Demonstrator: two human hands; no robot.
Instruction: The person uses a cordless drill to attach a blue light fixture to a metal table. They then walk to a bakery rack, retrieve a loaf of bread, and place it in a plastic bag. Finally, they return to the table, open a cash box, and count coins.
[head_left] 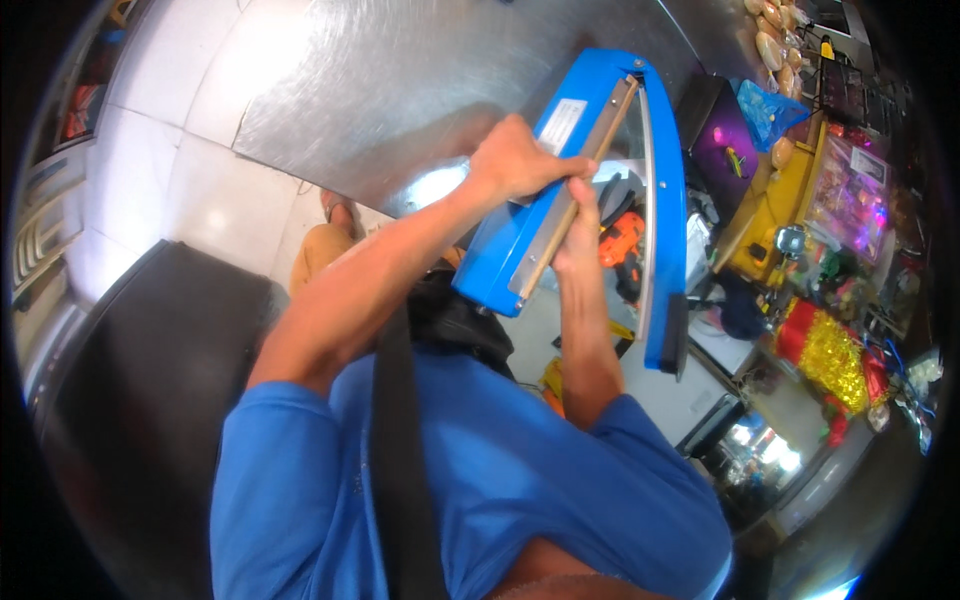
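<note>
A blue sealer [545, 175], its smooth casing carrying a white rectangular label, is showing a flat metal plate with a narrow tan strip [540, 270] along its length. Its blue lever [670, 200] is bowing outward, lined on the inner side with a pale metal bar and ending in a black block [673, 337]. The steel table [350, 90], the landmark, is displaying a brushed, glossy surface; smooth white tiles [150, 150] are covering the floor to its left. To its right, a crinkled blue plastic bag [770, 115] is resting, and nearer the person, red fabric with glittering gold [835, 355] is lying among clutter. The left hand [515, 160] is closing over the casing at mid-length, thumb side reaching across the strip. The right hand [580, 230] is holding the casing's right edge, thumb lying on the strip; its other fingers are largely hidden. The sealer is extending over the table's near edge: its long axis is running diagonally, the hinged end pointing away from the person and rightward, the lever's free end pointing back. Between casing and lever, beyond the table's near edge, an orange-and-black object [622, 240], apparently a power tool, is showing.
</note>
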